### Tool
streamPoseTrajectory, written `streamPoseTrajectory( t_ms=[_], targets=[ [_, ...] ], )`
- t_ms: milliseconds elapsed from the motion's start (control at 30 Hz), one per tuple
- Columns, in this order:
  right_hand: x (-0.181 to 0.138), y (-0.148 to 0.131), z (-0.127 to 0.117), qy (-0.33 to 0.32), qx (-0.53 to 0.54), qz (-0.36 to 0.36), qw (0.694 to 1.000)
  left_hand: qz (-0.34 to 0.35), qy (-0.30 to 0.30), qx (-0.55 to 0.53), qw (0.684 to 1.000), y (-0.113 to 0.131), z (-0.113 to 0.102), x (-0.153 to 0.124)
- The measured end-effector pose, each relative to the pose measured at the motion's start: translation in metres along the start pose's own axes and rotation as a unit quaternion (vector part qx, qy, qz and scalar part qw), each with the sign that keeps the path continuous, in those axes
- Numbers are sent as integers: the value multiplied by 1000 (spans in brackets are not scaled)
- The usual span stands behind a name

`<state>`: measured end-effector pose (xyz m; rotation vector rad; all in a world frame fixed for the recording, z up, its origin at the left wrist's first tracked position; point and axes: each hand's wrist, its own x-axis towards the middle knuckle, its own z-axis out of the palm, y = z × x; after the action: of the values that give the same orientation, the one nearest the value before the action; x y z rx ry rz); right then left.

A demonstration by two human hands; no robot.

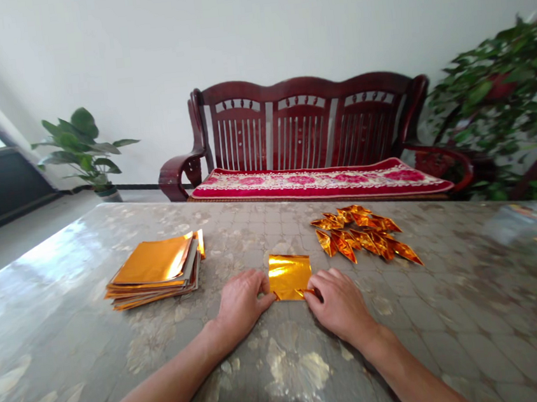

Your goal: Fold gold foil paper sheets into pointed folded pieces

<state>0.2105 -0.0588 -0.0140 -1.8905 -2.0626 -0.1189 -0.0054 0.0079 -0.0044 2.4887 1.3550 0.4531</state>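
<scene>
Fingertips (pixel 262 289) of my left hand (pixel 241 303) are pressing down, loosely spread and not gripping, on the left edge of a gold foil sheet (pixel 289 274), with the thumb lying against its near left corner. My right hand (pixel 339 302) is working the near right corner, where thumb and forefinger seem to be closing narrowly on a small lifted flap of foil. The sheet is lying flat on the table (pixel 452 309), near me and just about centred between my two hands.

Judging from this, I am starting a fold on a fresh square, with the first crease not yet pressed in. A clean crease would call for the left hand pinning the sheet firmly while the right brings its corner over and lines up the edges, since shiny foil is likely to slip on the glossy surface.

Further out, a stack of flat gold sheets (pixel 155 270) is sitting to the left, apart from my hand. A pile of folded gold pieces (pixel 363 236) is lying to the right and a little farther away. Beyond the table's far edge, a dark red wooden bench (pixel 303 127) with a red patterned cushion (pixel 319 181) is standing against a white wall, with leafy plants on either side.
</scene>
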Motion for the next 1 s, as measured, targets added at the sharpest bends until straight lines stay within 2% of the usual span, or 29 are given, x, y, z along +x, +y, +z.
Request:
streamPoseTrajectory(
  t_ms=[200,300,767,1000],
  targets=[
    [0,1,-1,7,44,32,998,131,-4,-51,990,1,7,-3],
    [0,3,-2,13,82,55,995,167,-16,-50,985,4,8,-4],
    [0,1,-3,-3,98,84,992,201,-38,28,978,5,11,-5],
    [0,0,-3,-10,87,81,993,231,-52,79,968,8,4,-8]
  ],
)
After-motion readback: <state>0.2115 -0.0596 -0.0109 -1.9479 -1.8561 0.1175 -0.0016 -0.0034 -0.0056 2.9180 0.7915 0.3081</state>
